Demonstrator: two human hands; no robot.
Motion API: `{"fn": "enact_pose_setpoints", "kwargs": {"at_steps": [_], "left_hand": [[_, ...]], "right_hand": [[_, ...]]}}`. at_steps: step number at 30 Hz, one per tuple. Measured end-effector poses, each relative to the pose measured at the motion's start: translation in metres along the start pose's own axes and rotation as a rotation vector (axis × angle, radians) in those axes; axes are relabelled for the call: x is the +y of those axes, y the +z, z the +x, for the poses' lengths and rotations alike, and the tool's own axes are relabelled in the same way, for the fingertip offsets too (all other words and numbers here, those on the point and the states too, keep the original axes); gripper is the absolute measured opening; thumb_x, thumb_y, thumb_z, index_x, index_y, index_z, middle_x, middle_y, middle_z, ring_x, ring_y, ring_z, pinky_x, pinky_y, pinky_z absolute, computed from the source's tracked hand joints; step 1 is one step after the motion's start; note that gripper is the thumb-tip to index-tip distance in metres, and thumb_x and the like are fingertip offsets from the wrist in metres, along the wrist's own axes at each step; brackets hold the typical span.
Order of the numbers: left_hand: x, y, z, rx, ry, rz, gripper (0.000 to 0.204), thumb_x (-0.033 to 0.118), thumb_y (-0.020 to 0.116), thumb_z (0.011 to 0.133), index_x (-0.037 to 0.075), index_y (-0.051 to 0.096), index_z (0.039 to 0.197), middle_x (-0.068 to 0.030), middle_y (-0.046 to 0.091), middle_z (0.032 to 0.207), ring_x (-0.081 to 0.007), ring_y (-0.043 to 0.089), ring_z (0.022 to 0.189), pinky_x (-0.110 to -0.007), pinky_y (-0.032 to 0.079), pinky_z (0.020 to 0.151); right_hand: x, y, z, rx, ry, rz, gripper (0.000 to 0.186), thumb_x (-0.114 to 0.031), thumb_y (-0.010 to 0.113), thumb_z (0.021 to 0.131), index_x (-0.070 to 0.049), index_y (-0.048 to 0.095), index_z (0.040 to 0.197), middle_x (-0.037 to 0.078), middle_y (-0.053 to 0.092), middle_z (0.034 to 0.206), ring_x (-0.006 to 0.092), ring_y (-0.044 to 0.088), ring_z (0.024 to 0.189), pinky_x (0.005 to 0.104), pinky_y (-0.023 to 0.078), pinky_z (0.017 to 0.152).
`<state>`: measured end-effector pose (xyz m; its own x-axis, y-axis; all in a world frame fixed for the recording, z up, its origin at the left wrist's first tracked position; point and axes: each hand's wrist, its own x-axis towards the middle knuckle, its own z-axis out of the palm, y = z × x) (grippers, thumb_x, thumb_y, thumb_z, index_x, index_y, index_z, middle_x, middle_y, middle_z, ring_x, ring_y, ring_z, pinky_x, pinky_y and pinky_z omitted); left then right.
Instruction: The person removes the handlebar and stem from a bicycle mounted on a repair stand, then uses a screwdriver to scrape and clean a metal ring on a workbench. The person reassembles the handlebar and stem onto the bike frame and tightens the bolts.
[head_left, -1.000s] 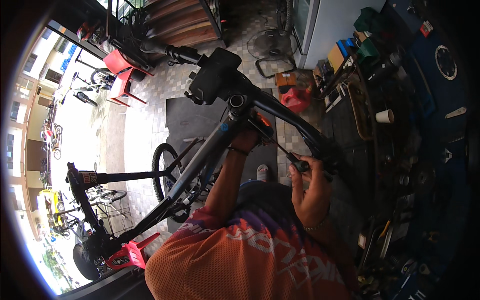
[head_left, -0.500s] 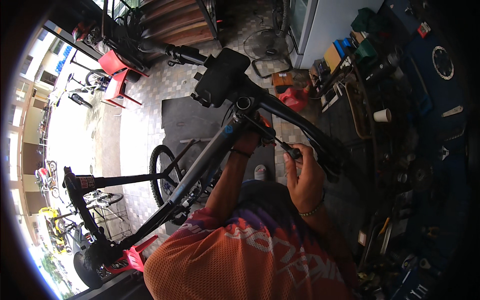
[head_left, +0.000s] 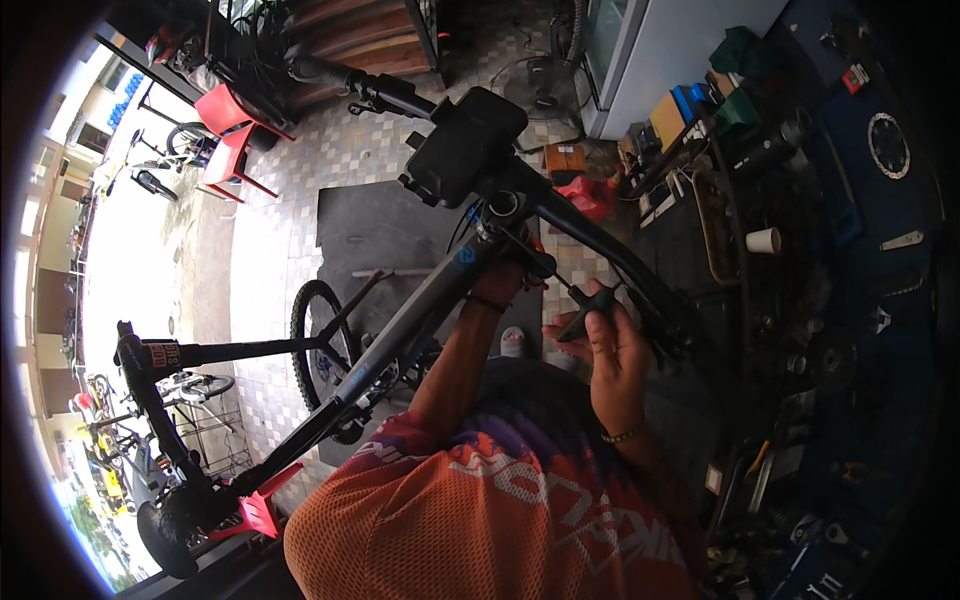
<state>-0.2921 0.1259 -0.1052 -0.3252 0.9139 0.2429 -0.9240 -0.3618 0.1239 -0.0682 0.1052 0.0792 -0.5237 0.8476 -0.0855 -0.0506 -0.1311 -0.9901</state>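
black-handled tool pinched in right hand; left hand half hidden by bike frame, can't tell its grip. looks like a turning step, next move likely wants steady pressure.

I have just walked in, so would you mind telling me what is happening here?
A person is at a dark bicycle with a tool in hand. The right hand holds the dark-handled tool, its thin shaft pointing toward the bicycle's front end, below the handlebar. The left hand is at the front of the frame, partly hidden, so its grip is unclear. Whether the tool's tip is seated in anything cannot be made out.
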Motion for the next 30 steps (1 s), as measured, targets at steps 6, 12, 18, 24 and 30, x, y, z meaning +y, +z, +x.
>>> {"fn": "enact_pose_setpoints", "kwargs": {"at_steps": [6,12,18,24,30], "left_hand": [[-0.001,-0.005,0.002,-0.053,0.035,0.001,0.038,0.026,0.065,0.105,0.003,0.065,0.135,-0.0183,0.072,0.128,-0.0315,0.069,0.121,-0.049,0.055,0.112],[-0.003,-0.024,-0.003,-0.020,0.051,-0.004,0.043,0.030,0.060,0.108,0.003,0.062,0.142,-0.0187,0.069,0.139,-0.0331,0.067,0.129,-0.049,0.052,0.117],[-0.006,-0.012,-0.006,0.204,0.065,0.056,0.049,0.034,0.066,0.101,0.001,0.063,0.137,-0.0186,0.070,0.125,-0.0343,0.069,0.111,-0.050,0.057,0.101],[-0.006,-0.009,-0.004,0.269,0.047,0.096,0.048,0.035,0.070,0.097,0.000,0.064,0.130,-0.0194,0.072,0.112,-0.0341,0.072,0.097,-0.049,0.061,0.087],[-0.001,0.000,-0.001,-0.027,-0.018,-0.019,0.045,0.030,0.064,0.104,0.002,0.062,0.140,-0.0195,0.067,0.132,-0.0339,0.066,0.122,-0.050,0.053,0.108]], "right_hand": [[-0.007,-0.005,0.000,-0.015,0.365,0.524,0.034,-0.029,0.057,0.114,-0.004,0.050,0.136,0.024,0.077,0.105,0.0349,0.081,0.089,0.0432,0.070,0.080],[-0.001,0.018,-0.008,0.138,0.191,0.480,0.034,-0.028,0.053,0.116,-0.004,0.044,0.138,0.027,0.077,0.110,0.0372,0.080,0.101,0.0405,0.068,0.088],[0.008,0.007,-0.012,-0.024,-0.075,-0.353,0.040,-0.033,0.049,0.117,0.006,0.058,0.123,0.019,0.079,0.095,0.0275,0.082,0.093,0.0352,0.067,0.083],[-0.004,-0.004,0.000,-0.140,0.542,0.585,0.053,-0.052,0.053,0.112,-0.002,0.065,0.100,0.008,0.067,0.072,0.0211,0.070,0.060,0.0350,0.058,0.048],[0.014,0.007,-0.009,0.029,0.345,0.416,0.040,-0.046,0.057,0.112,-0.009,0.050,0.125,0.011,0.070,0.096,0.0230,0.072,0.063,0.0351,0.062,0.054]]}}
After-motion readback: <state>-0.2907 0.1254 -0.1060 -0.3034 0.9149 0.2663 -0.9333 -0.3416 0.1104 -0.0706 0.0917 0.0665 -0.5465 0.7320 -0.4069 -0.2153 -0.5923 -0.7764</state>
